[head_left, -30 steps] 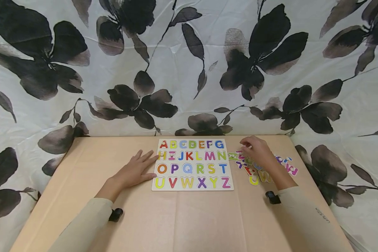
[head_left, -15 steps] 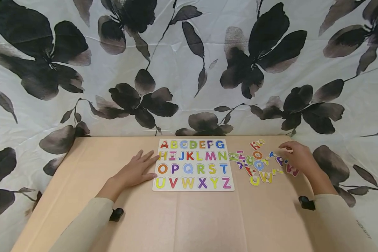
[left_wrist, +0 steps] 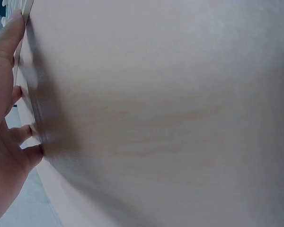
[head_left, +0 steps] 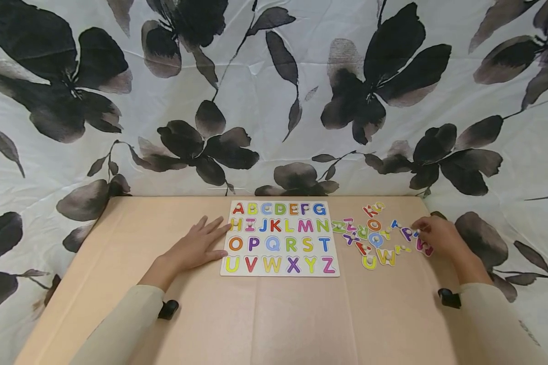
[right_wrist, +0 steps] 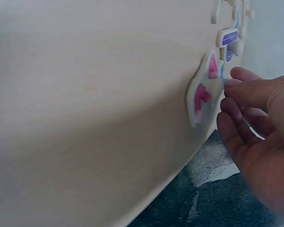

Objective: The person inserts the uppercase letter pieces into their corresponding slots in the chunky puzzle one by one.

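A white alphabet puzzle board (head_left: 280,235) with coloured letters A to Z lies mid-table in the head view. My left hand (head_left: 193,247) rests at its left edge, fingers spread, fingertips touching the board. At the right, my right hand (head_left: 443,242) pinches a small blue letter piece (right_wrist: 222,71) between thumb and index finger; the fingers mostly hide it, so its letter cannot be read. Right beside those fingers lie a purple P piece (head_left: 407,233) and a pink letter piece (head_left: 423,247), the latter partly covered by the hand.
Several loose letter pieces lie scattered right of the board, among them an orange O (head_left: 373,225), a blue Q (head_left: 375,240) and a yellow W (head_left: 385,257). The table's right edge runs close beside the right hand. Floral cloth (head_left: 283,101) hangs behind the table.
My right hand has moved right from above the loose pieces to the far-right ones, then lowered its fingertips onto the blue letter piece. My left hand stays at the board's edge.
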Action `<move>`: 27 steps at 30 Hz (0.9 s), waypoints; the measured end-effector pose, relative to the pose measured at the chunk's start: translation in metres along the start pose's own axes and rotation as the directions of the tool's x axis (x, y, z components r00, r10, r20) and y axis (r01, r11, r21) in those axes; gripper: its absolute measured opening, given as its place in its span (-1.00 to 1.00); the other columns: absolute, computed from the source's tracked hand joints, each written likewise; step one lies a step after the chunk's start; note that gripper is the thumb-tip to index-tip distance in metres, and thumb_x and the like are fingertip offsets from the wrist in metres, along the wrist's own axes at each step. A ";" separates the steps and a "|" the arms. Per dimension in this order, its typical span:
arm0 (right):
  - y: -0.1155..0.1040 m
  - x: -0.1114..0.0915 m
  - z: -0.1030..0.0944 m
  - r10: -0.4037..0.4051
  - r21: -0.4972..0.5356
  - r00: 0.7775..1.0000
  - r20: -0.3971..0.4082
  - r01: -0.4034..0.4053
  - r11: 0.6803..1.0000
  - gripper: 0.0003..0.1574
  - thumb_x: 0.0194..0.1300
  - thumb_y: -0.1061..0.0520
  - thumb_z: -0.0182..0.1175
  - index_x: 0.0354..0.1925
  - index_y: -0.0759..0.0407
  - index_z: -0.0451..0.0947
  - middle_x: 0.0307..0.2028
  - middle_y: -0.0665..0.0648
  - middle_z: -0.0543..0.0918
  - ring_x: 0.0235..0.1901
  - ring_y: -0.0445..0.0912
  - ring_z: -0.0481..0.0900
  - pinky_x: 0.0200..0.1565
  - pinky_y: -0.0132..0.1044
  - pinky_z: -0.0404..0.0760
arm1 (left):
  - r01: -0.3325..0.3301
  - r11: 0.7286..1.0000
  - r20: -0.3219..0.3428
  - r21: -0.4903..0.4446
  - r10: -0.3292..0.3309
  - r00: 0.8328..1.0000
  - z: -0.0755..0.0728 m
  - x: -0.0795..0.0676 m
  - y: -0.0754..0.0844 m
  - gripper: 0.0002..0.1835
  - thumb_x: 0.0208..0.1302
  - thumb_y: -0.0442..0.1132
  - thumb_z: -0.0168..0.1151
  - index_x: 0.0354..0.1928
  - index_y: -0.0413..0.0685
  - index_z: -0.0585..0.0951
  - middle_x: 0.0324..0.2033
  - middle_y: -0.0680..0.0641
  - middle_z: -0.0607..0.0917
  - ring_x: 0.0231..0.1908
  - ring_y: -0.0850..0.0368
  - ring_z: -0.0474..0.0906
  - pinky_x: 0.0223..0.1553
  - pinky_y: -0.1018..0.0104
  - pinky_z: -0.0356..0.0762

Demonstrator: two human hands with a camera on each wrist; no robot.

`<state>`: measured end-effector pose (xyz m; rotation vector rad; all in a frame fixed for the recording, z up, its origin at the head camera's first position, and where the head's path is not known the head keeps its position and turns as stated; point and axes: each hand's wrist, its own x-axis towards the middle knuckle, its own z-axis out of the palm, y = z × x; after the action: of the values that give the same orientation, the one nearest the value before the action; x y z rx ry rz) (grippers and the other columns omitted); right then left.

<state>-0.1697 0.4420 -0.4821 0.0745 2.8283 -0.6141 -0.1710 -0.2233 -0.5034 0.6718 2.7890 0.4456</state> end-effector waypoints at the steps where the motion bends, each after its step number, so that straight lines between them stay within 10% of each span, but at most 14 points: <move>1: 0.002 0.001 0.002 0.003 0.000 1.000 0.003 -0.003 1.000 -0.68 0.42 0.32 0.21 0.11 0.35 0.59 -0.02 0.48 0.58 -0.29 0.05 0.55 -0.37 -0.24 0.64 | 0.000 1.000 0.000 -0.001 0.000 1.000 0.000 0.000 0.000 -0.11 0.34 0.33 0.27 0.62 0.28 0.21 0.64 -0.10 0.10 0.59 -0.47 -0.16 0.53 -0.42 -0.06; 13: 0.000 -0.002 0.001 0.012 0.021 0.999 -0.044 -0.011 1.000 -0.70 0.45 0.26 0.19 0.08 0.37 0.58 -0.24 0.31 0.61 -0.43 -0.03 0.57 -0.46 -0.27 0.62 | 0.002 1.000 0.000 -0.002 -0.002 1.000 0.000 0.002 0.000 -0.10 0.33 0.31 0.28 0.62 0.28 0.21 0.64 -0.12 0.10 0.59 -0.47 -0.17 0.53 -0.42 -0.07; 27: -0.058 0.003 0.009 -0.144 -0.029 0.981 -0.132 0.141 0.990 -0.79 0.42 0.20 0.31 -0.03 0.25 0.63 -0.19 0.22 0.70 -0.17 0.11 0.64 -0.19 -0.06 0.65 | -0.017 1.000 -0.024 0.016 0.018 1.000 0.002 0.001 -0.002 -0.11 0.33 0.31 0.28 0.61 0.24 0.23 0.63 -0.14 0.12 0.58 -0.49 -0.14 0.52 -0.43 -0.04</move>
<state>-0.1762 0.3856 -0.4670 -0.0951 2.9884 -0.6339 -0.1716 -0.2238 -0.5060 0.6992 2.8140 0.4381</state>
